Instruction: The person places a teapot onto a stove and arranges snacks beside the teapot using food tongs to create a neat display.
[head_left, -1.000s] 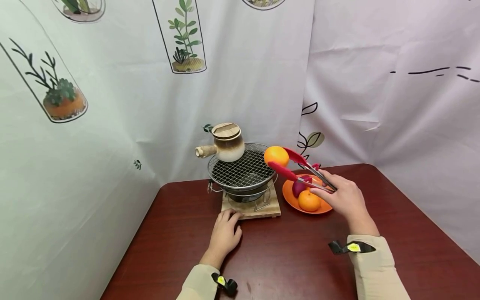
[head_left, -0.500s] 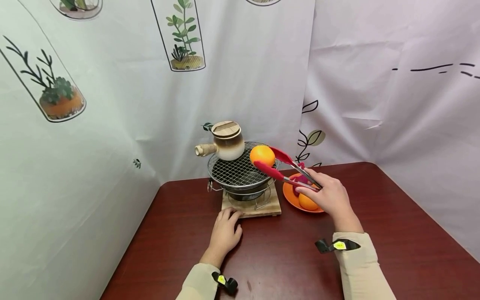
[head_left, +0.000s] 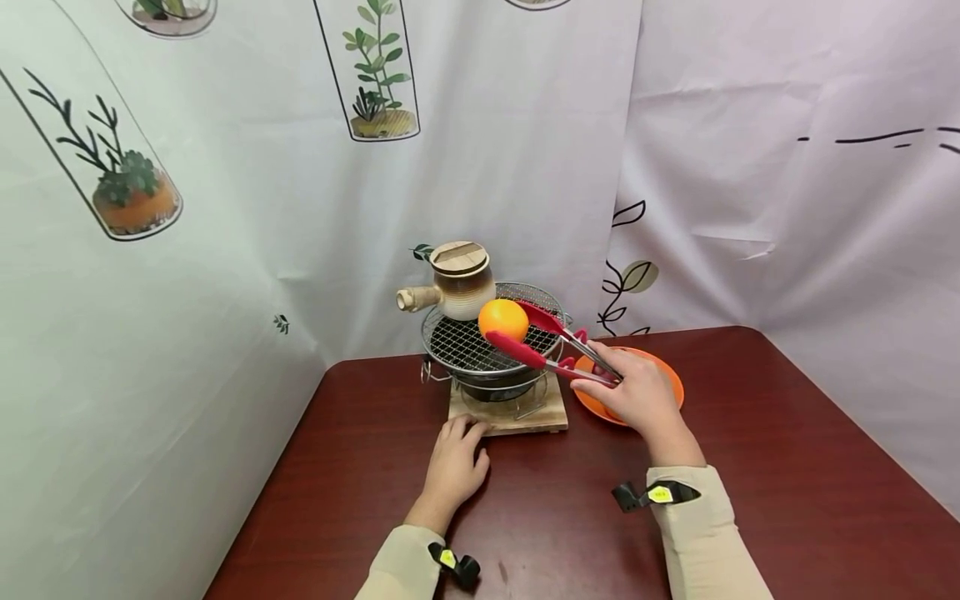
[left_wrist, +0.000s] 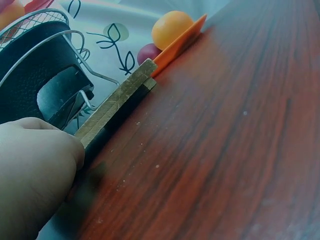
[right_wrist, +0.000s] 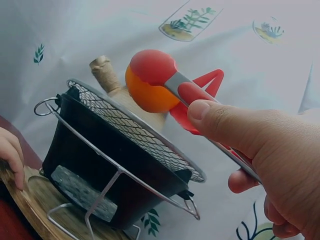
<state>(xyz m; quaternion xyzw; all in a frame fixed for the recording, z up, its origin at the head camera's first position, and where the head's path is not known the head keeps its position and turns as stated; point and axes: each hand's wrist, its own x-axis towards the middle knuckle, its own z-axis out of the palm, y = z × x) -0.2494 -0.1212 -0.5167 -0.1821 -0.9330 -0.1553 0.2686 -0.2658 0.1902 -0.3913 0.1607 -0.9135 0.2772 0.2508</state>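
My right hand (head_left: 637, 398) grips red-tipped metal tongs (head_left: 517, 350), which clamp an orange (head_left: 503, 320). In the head view the orange appears over the grill mesh (head_left: 465, 350), just right of the clay pot (head_left: 467, 296); the right wrist view shows it above the mesh. The pot has a wooden lid and a side handle and stands on the mesh. My left hand (head_left: 454, 467) rests its fingertips on the front edge of the wooden board (head_left: 517, 427) under the black grill (right_wrist: 100, 155).
To the right of the grill lies an orange plate (head_left: 671, 379), partly behind my right hand. Another orange (left_wrist: 171, 30) and a purple-red round thing (left_wrist: 148, 53) are on it in the left wrist view. A printed cloth backdrop (head_left: 525, 167) hangs behind the table (head_left: 570, 517).
My right hand has moved left, carrying the orange in the tongs from above the plate's side to over the mesh. The left hand has kept its place on the board.
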